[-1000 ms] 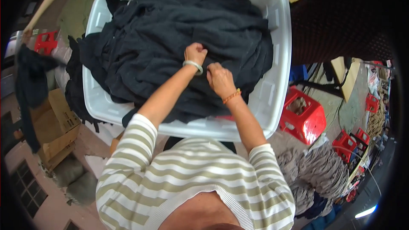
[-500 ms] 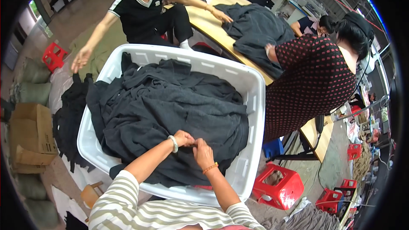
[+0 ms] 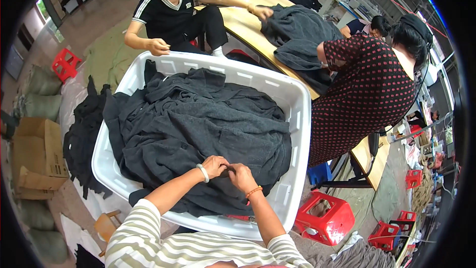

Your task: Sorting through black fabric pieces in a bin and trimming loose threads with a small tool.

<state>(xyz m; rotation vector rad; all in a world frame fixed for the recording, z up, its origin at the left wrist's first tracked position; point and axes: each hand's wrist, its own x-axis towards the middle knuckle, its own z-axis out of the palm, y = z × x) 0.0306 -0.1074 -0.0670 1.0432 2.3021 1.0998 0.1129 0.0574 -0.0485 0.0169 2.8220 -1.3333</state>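
Observation:
A large white plastic tub stands in front of me, heaped with dark grey garments. At the near side of the heap, my left hand, below a pale bangle, pinches a small fold of the dark cloth. My right hand, with an orange beaded bracelet at the wrist, grips the same fold close beside it. Both sets of fingers are closed and nearly meet. A little dark cloth shows between them, but which part of a garment it is I cannot tell. A button is visible on the cloth just beyond my hands.
Dark garments lie left of the tub, by a cardboard box. A seated co-worker and one in a dotted dress work at a wooden table bearing dark cloth. A red stool stands right.
My hands have turned slightly on the cloth, the right one moving a little right. The seated co-worker's arm has swung from the floor garments up to the tub's far rim.

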